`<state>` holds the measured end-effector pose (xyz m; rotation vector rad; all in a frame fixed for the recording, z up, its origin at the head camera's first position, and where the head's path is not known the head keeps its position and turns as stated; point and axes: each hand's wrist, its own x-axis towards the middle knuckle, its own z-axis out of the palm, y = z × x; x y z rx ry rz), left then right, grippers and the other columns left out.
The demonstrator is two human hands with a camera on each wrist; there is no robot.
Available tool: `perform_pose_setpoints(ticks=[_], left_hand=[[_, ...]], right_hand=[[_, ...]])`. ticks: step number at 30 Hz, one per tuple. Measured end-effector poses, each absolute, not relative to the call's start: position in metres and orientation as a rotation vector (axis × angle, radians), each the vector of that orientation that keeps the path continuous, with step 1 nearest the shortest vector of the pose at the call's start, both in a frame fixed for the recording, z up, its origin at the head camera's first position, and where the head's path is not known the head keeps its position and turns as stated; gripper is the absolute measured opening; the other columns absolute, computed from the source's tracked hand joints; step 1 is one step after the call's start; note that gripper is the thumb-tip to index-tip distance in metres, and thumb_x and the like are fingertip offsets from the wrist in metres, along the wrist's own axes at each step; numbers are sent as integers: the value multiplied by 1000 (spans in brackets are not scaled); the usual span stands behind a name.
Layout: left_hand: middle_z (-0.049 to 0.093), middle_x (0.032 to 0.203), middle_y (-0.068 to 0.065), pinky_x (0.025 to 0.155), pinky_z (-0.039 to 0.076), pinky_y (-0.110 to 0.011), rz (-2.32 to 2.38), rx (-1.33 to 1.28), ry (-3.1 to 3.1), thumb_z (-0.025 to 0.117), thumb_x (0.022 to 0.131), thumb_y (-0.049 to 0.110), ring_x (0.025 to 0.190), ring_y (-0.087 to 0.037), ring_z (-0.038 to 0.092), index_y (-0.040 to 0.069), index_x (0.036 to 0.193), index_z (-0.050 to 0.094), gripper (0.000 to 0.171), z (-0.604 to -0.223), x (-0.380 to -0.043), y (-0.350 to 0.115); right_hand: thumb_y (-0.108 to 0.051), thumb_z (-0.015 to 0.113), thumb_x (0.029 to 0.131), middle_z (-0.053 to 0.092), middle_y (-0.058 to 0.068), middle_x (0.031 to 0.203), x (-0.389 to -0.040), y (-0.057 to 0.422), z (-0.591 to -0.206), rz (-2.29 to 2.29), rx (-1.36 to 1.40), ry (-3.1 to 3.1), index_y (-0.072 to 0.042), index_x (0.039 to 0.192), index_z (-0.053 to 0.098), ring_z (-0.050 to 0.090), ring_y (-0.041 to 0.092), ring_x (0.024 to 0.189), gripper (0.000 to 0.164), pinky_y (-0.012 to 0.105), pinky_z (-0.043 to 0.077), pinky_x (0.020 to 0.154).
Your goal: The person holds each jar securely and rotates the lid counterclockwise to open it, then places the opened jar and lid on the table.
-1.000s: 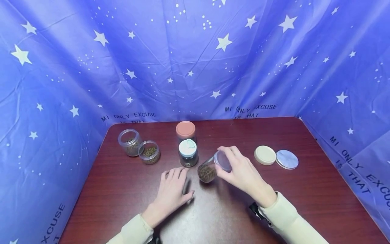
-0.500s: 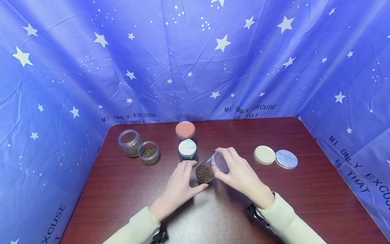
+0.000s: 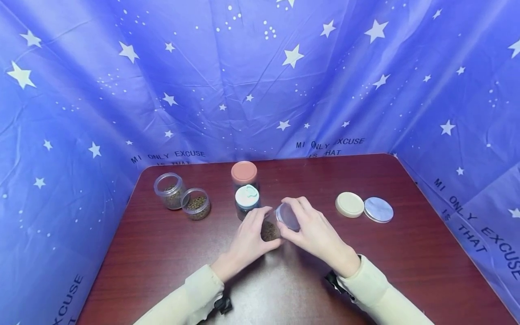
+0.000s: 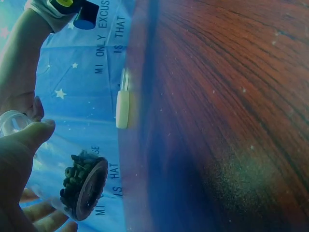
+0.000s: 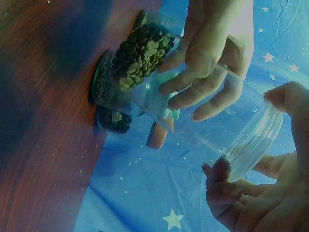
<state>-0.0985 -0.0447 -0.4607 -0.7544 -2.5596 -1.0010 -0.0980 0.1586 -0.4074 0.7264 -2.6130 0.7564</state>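
A clear plastic jar (image 3: 270, 231) with brown pellets gathered at its bottom is held tilted between both hands. My right hand (image 3: 314, 230) grips it by the threaded, lidless rim (image 5: 256, 140), thumb on one side and fingers on the other. My left hand (image 3: 248, 239) is wrapped round the jar's body, thumb in front and fingers behind. In the left wrist view the jar's base (image 4: 91, 188) shows off the table, pellets lying against it. Just behind the left hand stands a jar with a white lid (image 3: 247, 196), partly covered by the fingers.
A jar with an orange-pink lid (image 3: 244, 172) stands farther back. To the left are two open clear jars, a taller one (image 3: 169, 192) and a shorter one (image 3: 196, 205), both with pellets. A cream lid (image 3: 350, 204) and a silvery lid (image 3: 378, 209) lie at right.
My left hand has come in from the left and closed round the jar's body. My right hand, still on the rim, has shifted slightly left with the jar.
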Motion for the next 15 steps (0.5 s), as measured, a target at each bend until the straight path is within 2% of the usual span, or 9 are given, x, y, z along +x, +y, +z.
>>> perform_pose_setpoints(ticks=[8, 15], left_hand=[[65, 114, -8, 88, 55, -38, -1019, -768, -2552, 91, 74, 27, 105, -19, 62, 4, 133, 57, 72, -465, -100, -44], [64, 112, -7, 88, 55, -39, -1053, -748, -2540, 91, 75, 28, 103, -19, 62, 5, 131, 56, 70, -470, -98, -45]], right_hand=[[-32, 77, 88, 60, 7, 107, -98, 156, -410, 742, 734, -2613, -10, 132, 60, 61, 17, 72, 52, 30, 53, 60], [-42, 81, 87, 60, 6, 114, -95, 156, -406, 719, 768, -2609, -12, 139, 57, 64, 18, 76, 65, 32, 56, 64]])
